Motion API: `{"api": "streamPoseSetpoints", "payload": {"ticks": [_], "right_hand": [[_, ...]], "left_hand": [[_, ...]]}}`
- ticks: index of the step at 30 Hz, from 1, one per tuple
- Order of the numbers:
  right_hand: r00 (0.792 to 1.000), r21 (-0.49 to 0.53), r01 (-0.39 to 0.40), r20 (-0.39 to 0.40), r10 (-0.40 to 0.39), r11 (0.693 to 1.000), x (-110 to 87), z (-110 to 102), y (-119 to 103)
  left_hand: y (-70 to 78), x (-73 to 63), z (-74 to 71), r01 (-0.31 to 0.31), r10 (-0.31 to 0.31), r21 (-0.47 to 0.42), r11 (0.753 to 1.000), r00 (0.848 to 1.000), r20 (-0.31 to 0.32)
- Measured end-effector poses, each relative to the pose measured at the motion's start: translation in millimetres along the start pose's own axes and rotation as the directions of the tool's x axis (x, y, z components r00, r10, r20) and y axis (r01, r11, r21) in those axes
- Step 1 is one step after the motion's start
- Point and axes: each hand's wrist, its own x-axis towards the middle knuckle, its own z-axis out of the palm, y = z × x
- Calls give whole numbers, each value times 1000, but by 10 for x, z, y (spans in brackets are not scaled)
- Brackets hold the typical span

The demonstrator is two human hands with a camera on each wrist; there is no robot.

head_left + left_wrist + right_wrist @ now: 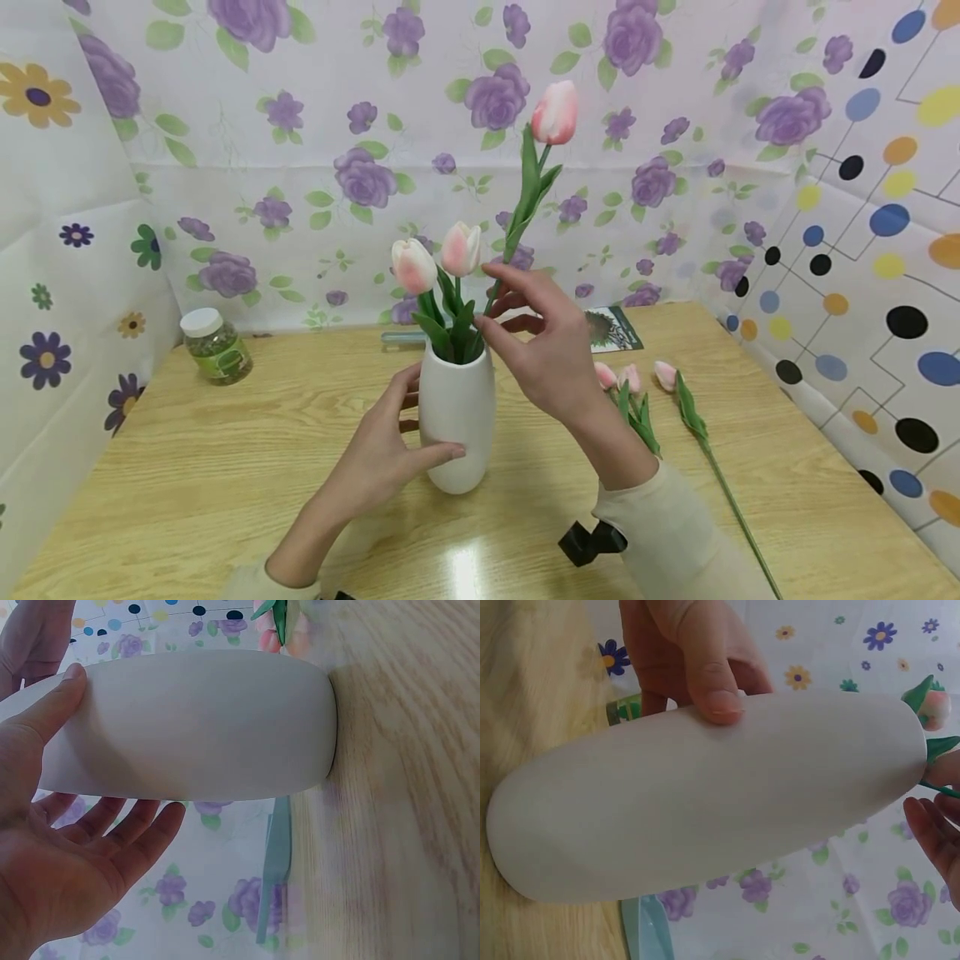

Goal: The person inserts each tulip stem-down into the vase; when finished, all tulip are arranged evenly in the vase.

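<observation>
A white vase (457, 417) stands upright on the table, two pink-and-white tulips (414, 265) rising from its mouth. My left hand (382, 454) holds the vase from the left, thumb across its front and fingers round the far side. Above the rim, my right hand (543, 337) pinches the stem of a taller pink tulip (555, 115) between thumb and fingers; its lower stem runs down into the vase mouth. In the right wrist view the left thumb presses on the vase wall (705, 795), while the right fingertips (930, 832) are close beside the rim.
On the table's right lie several more tulips (666, 377), one with a long stem toward the front edge. A printed card (611, 329) is behind them. A lidded jar (217, 346) stands at the back left. Behind the vase lies a pale blue-green flat object (276, 862).
</observation>
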Motion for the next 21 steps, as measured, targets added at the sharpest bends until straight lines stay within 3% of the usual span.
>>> {"api": "streamPoseSetpoints", "payload": {"ticks": [11, 17, 21], "right_hand": [[992, -32, -24, 120, 28, 999, -104, -77, 29], [966, 83, -107, 244, 84, 991, -155, -194, 41], [957, 178, -175, 261, 126, 968, -231, -296, 114]], "left_hand": [[-6, -10, -6, -13, 13, -2, 1000, 1000, 0], [-17, -13, -6, -22, 22, -3, 1000, 1000, 1], [-15, -7, -4, -13, 13, 0, 1000, 1000, 2]]}}
